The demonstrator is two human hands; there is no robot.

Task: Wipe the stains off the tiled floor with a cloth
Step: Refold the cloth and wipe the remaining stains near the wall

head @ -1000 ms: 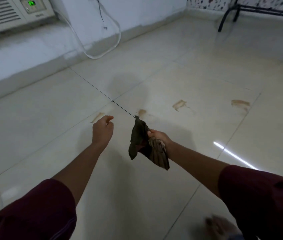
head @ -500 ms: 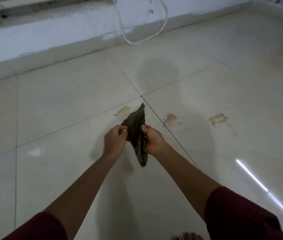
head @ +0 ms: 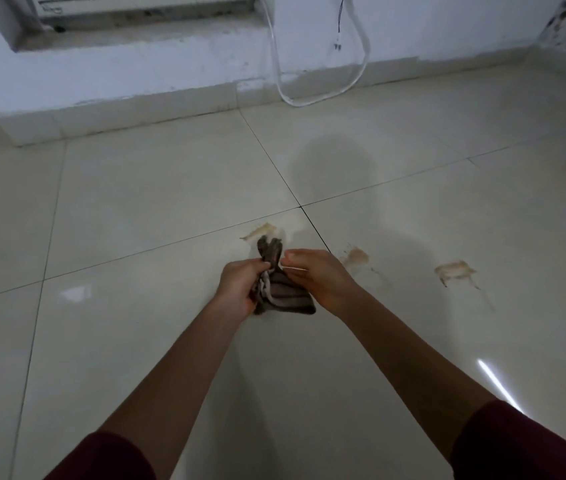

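Both hands, left hand [head: 240, 289] and right hand [head: 319, 280], grip the bunched cloth [head: 276, 289] between them above the tiled floor [head: 136, 341], the nearest stain [head: 260, 232] lying just beyond, nearer the left hand.

air conditioner [head: 143, 3] in wall — white hose [head: 323, 95] below

No readable text, label, brand, number or sign appears anywhere in view. The air conditioner [head: 143, 3] at the top edge carries a small dark mark on its grille, too blurred to read.
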